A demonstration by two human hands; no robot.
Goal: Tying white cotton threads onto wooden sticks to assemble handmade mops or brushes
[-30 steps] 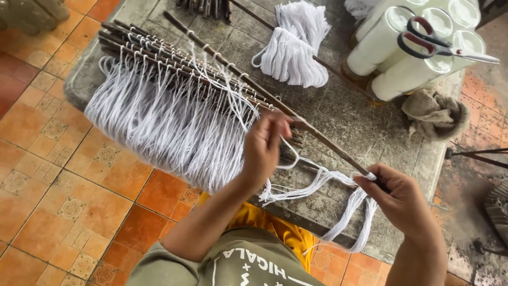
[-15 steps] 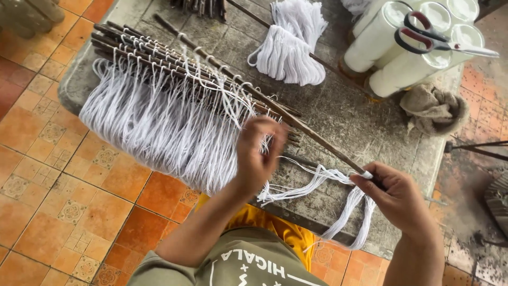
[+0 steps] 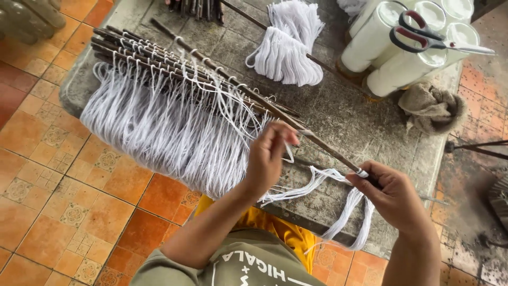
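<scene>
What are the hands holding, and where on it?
Right hand grips the thin stick at its near end; left hand pinches white string looped at the stick's middle.

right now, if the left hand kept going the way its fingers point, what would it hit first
Probably the thin dark stick just past the left hand, strung with white thread loops; depth from above is hard to judge.

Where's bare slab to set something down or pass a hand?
Free: grey slab between the loose white bundle, the brown rag and the long stick. Crowded: left half under the stick pile and hanging threads; top right, cones with scissors.
</scene>
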